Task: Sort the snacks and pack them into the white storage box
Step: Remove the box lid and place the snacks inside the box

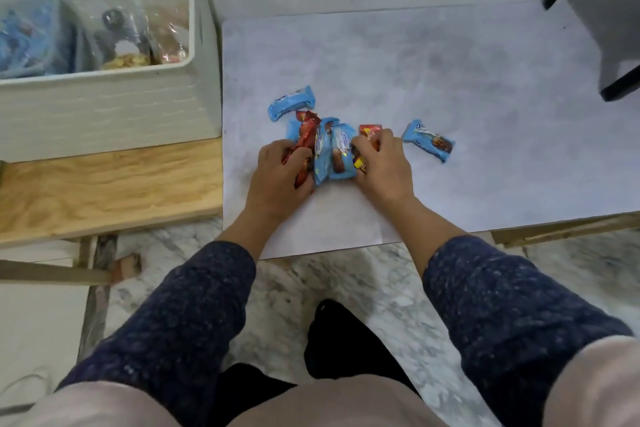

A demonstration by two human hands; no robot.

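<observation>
While the person leans over the bench (485, 87), both hands crowd a small heap of wrapped snack bars. The left hand (277, 173) has its fingers (294, 154) curled around a red wrapper (308, 139); the right hand (381, 166) closes its fingers on another red-and-yellow packet (369, 132), blue bars (337, 152) bunched between them. These look light, crinkly and slippery, so pinching mid-body should beat grabbing the flimsy sealed ends. Two blue bars lie apart: one (429, 141) right, one (291, 102) farther back. Beyond, left, stands the white storage box (104, 107), already holding bagged snacks.
</observation>
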